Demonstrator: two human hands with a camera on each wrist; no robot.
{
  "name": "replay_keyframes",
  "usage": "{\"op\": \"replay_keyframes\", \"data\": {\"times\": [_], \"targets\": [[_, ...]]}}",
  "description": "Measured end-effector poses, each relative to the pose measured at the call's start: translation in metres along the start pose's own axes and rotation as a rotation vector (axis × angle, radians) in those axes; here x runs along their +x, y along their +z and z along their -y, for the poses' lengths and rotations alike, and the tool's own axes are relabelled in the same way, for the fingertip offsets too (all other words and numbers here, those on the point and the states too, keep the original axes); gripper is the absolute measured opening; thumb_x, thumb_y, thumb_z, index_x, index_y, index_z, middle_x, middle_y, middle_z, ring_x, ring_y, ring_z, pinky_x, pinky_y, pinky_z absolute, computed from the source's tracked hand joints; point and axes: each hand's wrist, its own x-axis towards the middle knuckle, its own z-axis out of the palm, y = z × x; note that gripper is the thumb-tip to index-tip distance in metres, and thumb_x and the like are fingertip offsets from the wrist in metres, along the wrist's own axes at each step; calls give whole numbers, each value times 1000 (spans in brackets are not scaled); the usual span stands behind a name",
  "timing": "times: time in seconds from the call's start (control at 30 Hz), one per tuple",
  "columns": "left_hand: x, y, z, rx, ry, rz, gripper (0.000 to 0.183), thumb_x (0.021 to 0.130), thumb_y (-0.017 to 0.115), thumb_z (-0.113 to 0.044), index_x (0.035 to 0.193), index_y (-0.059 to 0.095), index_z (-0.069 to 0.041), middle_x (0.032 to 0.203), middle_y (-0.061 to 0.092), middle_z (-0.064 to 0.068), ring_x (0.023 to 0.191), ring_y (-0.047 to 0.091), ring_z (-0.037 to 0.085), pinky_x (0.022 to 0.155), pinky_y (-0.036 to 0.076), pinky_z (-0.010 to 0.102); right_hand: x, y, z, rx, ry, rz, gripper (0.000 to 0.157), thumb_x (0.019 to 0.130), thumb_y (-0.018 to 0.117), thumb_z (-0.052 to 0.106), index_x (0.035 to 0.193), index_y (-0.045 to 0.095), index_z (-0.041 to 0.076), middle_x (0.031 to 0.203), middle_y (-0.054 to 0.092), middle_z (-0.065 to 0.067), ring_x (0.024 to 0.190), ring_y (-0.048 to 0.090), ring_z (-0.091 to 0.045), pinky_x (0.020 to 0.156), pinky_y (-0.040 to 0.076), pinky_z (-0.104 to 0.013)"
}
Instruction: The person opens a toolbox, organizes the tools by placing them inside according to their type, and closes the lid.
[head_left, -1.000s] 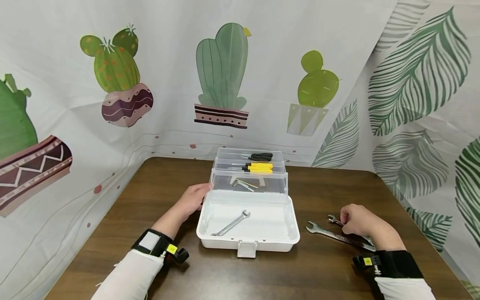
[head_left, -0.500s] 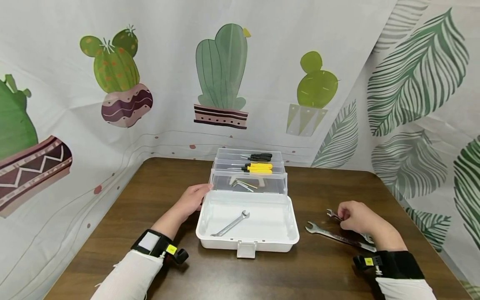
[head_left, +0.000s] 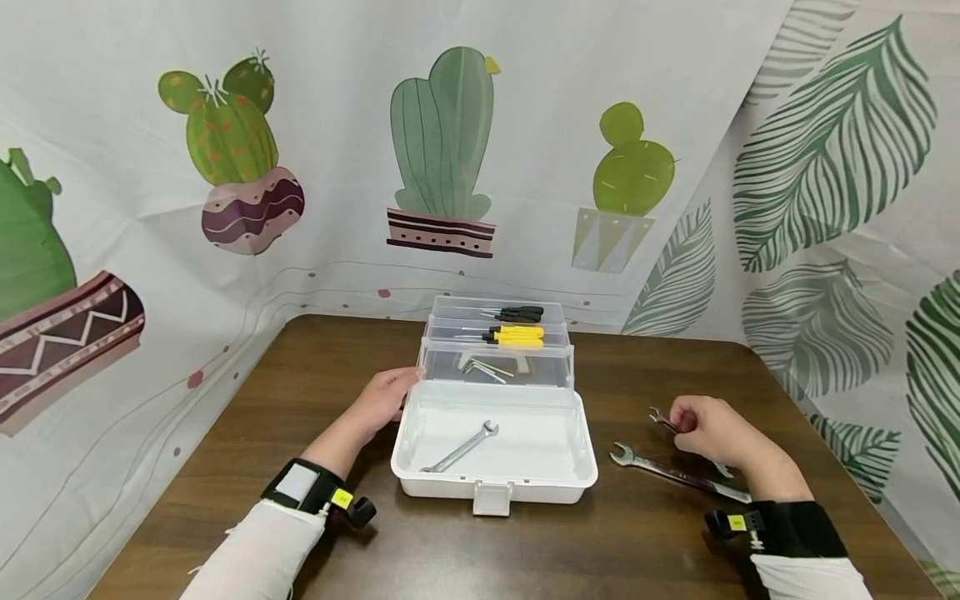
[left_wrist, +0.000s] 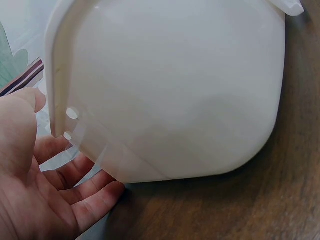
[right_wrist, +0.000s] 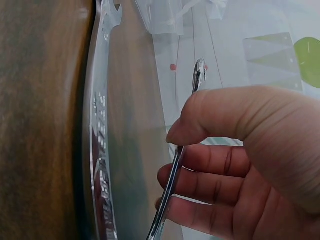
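Observation:
An opened white toolbox [head_left: 536,446] stands on the table, with a silver open-end wrench [head_left: 459,450] lying slanted inside. My left hand [head_left: 384,397] holds its back left corner; in the left wrist view the thumb is at the wall's edge and the fingers [left_wrist: 80,192] reach behind. To the right of the box, my right hand [head_left: 716,429] pinches a smaller wrench [right_wrist: 171,185] between thumb and fingers, one end sticking out ahead of the thumb. A larger wrench [head_left: 678,475] lies on the table just in front of that hand.
Clear tiered trays [head_left: 450,354] rise at the toolbox's back. They hold black-handled screwdrivers [head_left: 519,314], yellow-handled screwdrivers [head_left: 517,335] and hex keys [head_left: 486,369]. A latch [head_left: 492,500] hangs at the box's front. A printed curtain [head_left: 330,167] stands behind the table [head_left: 315,358].
My right hand has moved slightly back and to the left with the smaller wrench, away from the larger one. The left hand and the toolbox stay where they were.

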Motion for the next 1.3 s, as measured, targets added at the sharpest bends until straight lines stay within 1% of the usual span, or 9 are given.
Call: {"op": "replay_keyframes", "data": {"times": [0.2,0.53,0.7,0.83,0.97,1.1,1.13,1.2,1.3], "targets": [[0,0,0,0,4,2,62,107,45,-51,149,52,-6,141,63,18,124,65,31,96,59,46,0,-3,7,15,-17,0,18,78,73,2,86,61,13,74,59,5,67,51,-7,61,44,-25],[0,-1,-2,11,12,4,65,106,46,-53,150,51,-5,143,61,19,125,64,32,97,59,47,4,-16,42,44,-96,-28,19,81,73,-3,89,63,12,75,59,6,68,52,-5,62,46,-24],[0,-1,-2,7,5,14,65,107,46,-52,151,50,-4,142,62,20,124,65,31,96,59,46,14,-24,69,50,-195,-29,20,79,73,-3,88,64,12,74,60,7,69,52,-3,61,47,-23],[0,-1,-2,-2,-4,6,63,107,47,-52,150,52,-5,142,62,19,125,64,32,97,59,47,28,-37,97,13,-283,-20,23,76,72,-2,91,65,15,75,60,9,69,53,-4,62,47,-23],[1,-2,-3,-1,-8,0,63,107,47,-51,149,52,-5,142,62,19,125,64,31,96,59,47,43,-47,128,-35,-348,37,27,77,69,0,96,65,18,76,59,10,70,55,-6,65,48,-24],[1,-2,-3,-2,-6,9,64,107,46,-50,151,50,-3,142,61,21,123,65,30,94,60,45,58,-54,160,-69,-376,131,26,80,67,3,100,67,19,78,59,8,71,55,-8,65,49,-25],[-2,-2,-7,0,-8,14,63,108,45,-48,151,49,-2,142,61,22,123,65,31,94,60,45,62,-54,168,-80,-386,149,26,80,66,3,101,67,19,78,59,8,70,54,-8,65,48,-26],[-2,-2,-7,-3,-9,13,63,108,45,-48,151,49,-2,143,61,22,124,65,31,94,60,45,68,-55,184,-97,-405,192,27,81,65,3,103,67,18,78,59,7,70,53,-9,65,47,-26],[-3,-1,-6,-4,-8,11,63,108,45,-48,151,49,-2,143,61,22,123,65,29,94,60,45,79,-51,205,-119,-464,254,26,81,64,2,101,66,17,76,56,6,68,50,-9,66,45,-27]]}}
